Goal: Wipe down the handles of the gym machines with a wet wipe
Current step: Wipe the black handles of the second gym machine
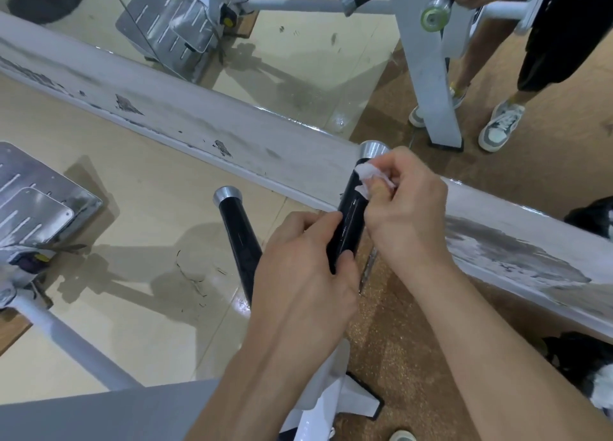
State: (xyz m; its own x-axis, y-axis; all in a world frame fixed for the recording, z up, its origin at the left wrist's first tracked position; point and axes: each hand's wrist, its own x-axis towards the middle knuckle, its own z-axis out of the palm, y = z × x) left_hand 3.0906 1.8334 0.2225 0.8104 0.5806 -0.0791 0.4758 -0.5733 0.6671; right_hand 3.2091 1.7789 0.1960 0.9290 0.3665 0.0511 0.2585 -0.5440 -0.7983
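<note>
handle (348, 221), black under a chrome cap (374, 148), tilts up beside the mirror (298, 59). left hand (305, 275) fingers clench its lower part; right hand (408, 215) fingers pinch the wet wipe (366, 172) against its top. best to steady below, wrap the wipe round and twist downward.

Left hand (303, 275): bare forearm, fingers and thumb curled round black cylindrical rubber handle (350, 215). Right hand (409, 215): bare forearm, fingertips pinching crumpled white wet wipe (366, 173) against the same handle.
</note>
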